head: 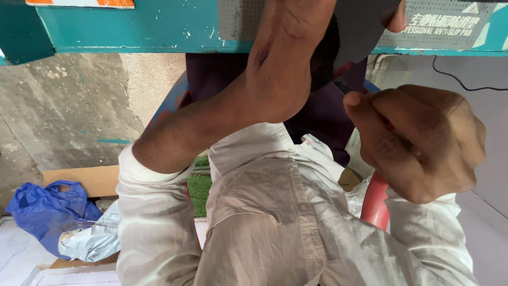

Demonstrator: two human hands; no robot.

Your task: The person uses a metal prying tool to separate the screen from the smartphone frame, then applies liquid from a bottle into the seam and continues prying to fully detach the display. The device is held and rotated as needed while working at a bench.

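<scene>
The right hand (423, 143) is curled into a loose fist, thumb and forefinger pinched together at the lower corner of a dark grey sheet (357, 26), a thin, flexible piece that looks like rubbery mat material. The left hand (286, 58) reaches up across the middle of the view with its back to the camera; its fingers run out of frame at the top, though a thumb tip shows past the far edge of the sheet, so it appears to grip the sheet from above, and how firmly I cannot tell. The sheet hangs between the two hands, just in front of the teal-painted table edge (143, 26), on which a grey perforated pad (439, 24) lies. As a judgement, the work is in mid-course: the sheet is lifted and held at two points, not yet laid down or fitted anywhere. Below are the person's pale rolled-up shirt sleeves (153, 222), and on the floor to the left a blue plastic bag (45, 212) beside flat cardboard (87, 180).
</scene>
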